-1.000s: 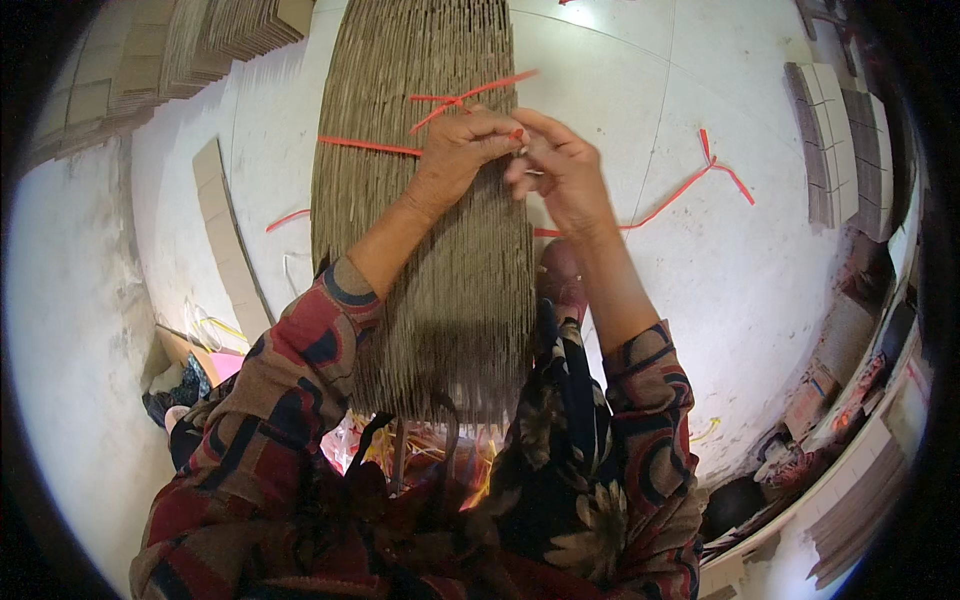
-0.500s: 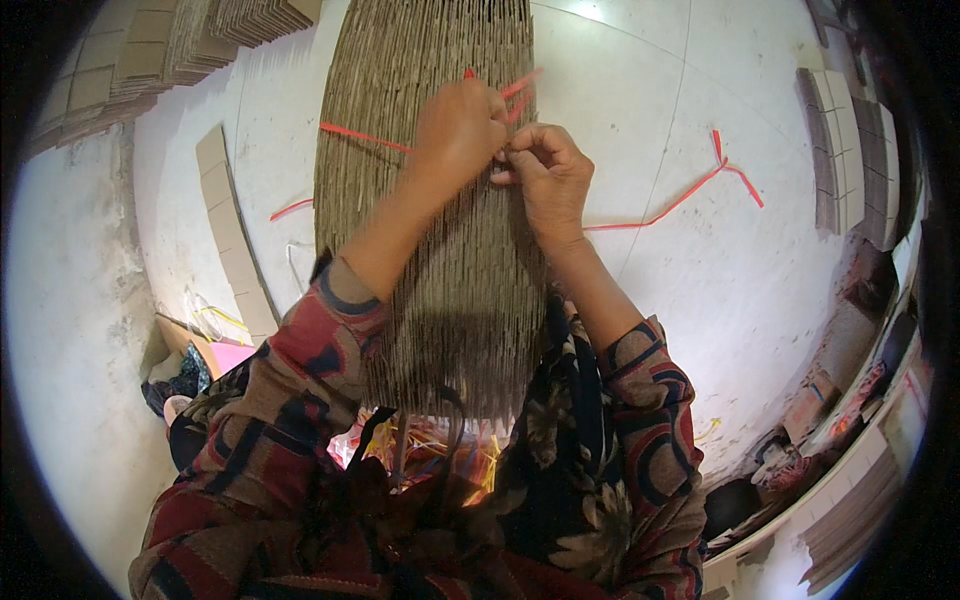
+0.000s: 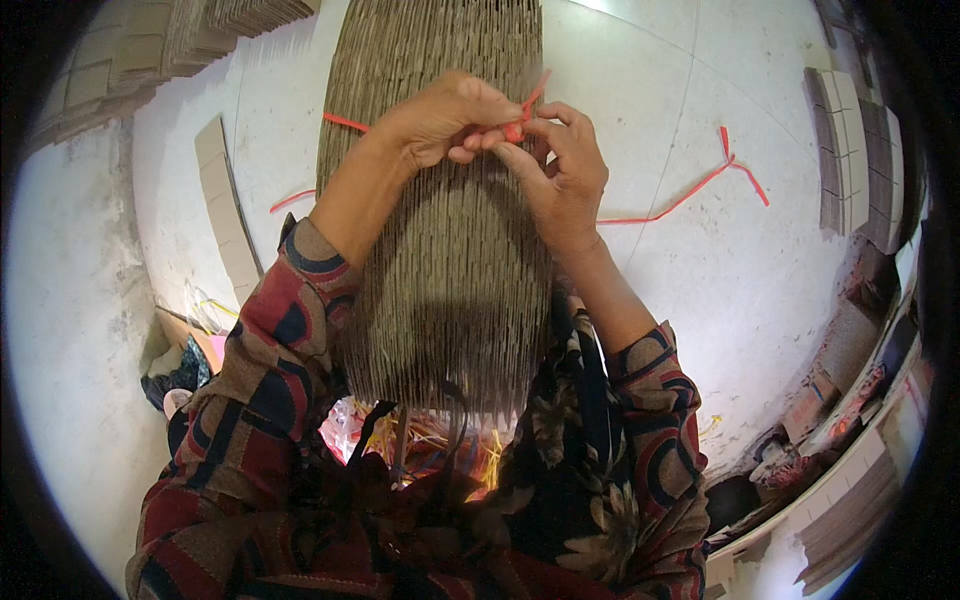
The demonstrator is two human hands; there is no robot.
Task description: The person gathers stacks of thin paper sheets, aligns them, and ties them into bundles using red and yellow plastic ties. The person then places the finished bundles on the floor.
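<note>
A long stack of brown cardboard pieces (image 3: 440,260), packed edge-up, stretches away from my body. Across its far part runs a red plastic strap (image 3: 345,122). Over the top of the stack, my left hand (image 3: 450,118) is closed on the strap, its fingers curled. Close beside it, my right hand (image 3: 565,170) pinches the strap where it is bunched into a small red knot or loop between the fingertips. A loose end of the strap sticks up past the hands. The exact shape of the knot is partly hidden by the fingers.
On the pale floor at right lies another length of red strap (image 3: 690,188). A flat cardboard strip (image 3: 226,210) lies at left. Cardboard stacks stand at the upper left (image 3: 150,50) and right (image 3: 845,150). Tangled coloured straps (image 3: 480,455) lie below the stack's near end.
My left hand has turned and opened out slightly to the left, its wrist now bent. My right hand has shifted a little, and a red knot now shows between the fingertips.
</note>
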